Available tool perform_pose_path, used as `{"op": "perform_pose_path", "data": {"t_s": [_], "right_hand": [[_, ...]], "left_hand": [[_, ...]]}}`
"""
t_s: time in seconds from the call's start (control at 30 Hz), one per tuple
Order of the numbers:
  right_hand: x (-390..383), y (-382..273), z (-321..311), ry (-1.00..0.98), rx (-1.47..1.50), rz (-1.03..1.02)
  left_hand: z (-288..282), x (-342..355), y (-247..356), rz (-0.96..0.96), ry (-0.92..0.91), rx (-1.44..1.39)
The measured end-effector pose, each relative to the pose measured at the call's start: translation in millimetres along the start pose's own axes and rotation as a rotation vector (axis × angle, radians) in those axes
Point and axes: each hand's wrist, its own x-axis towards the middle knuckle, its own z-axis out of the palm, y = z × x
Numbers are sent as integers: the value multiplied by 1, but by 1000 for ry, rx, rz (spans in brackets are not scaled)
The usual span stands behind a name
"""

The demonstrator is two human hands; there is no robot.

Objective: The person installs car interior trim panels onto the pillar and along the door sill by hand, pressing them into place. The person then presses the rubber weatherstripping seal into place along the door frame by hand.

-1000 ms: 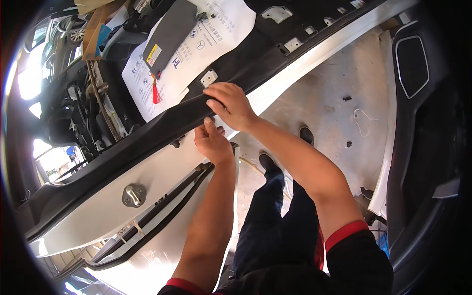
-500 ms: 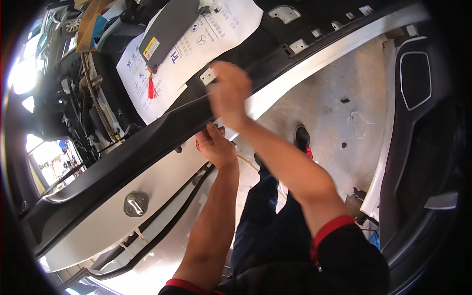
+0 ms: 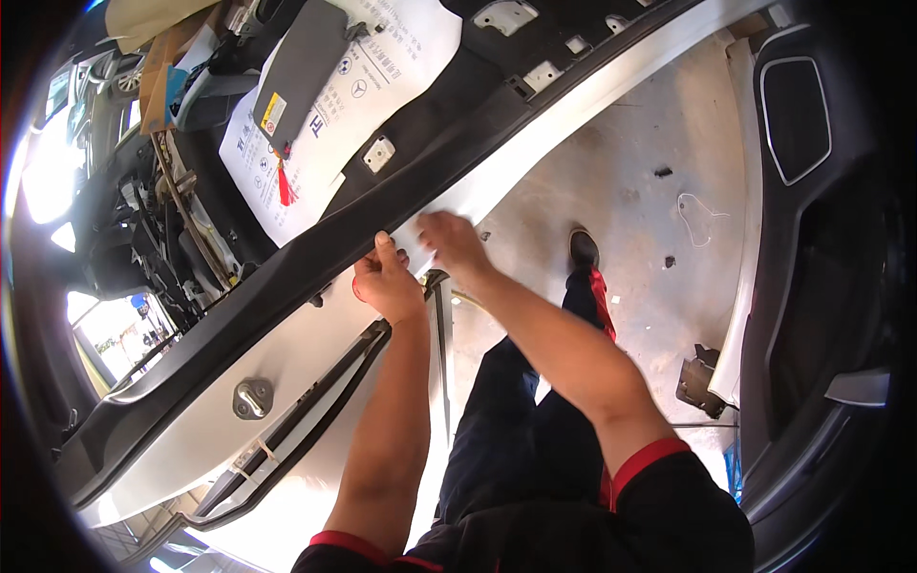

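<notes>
A long black plastic trim runs along the car's white door opening. My left hand is closed at its lower edge, thumb raised against the trim and fingers curled below. A bit of red shows beside that hand; I cannot make out what it is. Just to the right, my right hand hovers by the white sill, its fingers bent and smeared by motion. A metal door striker sits on the white body panel below the trim.
Inside the car, a grey sun visor with a red tassel lies on printed white paper. To the right stands an open door panel. A dark broken piece lies on the floor near it.
My right hand has come down from above the black trim to beside my left hand. The left hand keeps its hold at the trim's edge. The view has shifted slightly.
</notes>
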Motion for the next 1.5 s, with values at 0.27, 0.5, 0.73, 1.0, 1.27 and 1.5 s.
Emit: {"op": "perform_pose_path", "data": {"t_s": [0.27,0.5,0.73,1.0,1.27,1.5], "right_hand": [[6,14,29,-82,595,91],[2,18,38,94,617,110],[1,17,31,-34,680,102],[9,30,38,-44,661,6],[10,29,44,46,563,5],[10,39,42,-2,711,-57]], "left_hand": [[0,1,-8,52,-49,-72],[3,-5,1,48,14,117],[3,-3,-5,38,32,70],[1,-2,-7,74,-2,127],[6,-3,-5,112,10,62],[10,1,-7,59,20,293]]}}
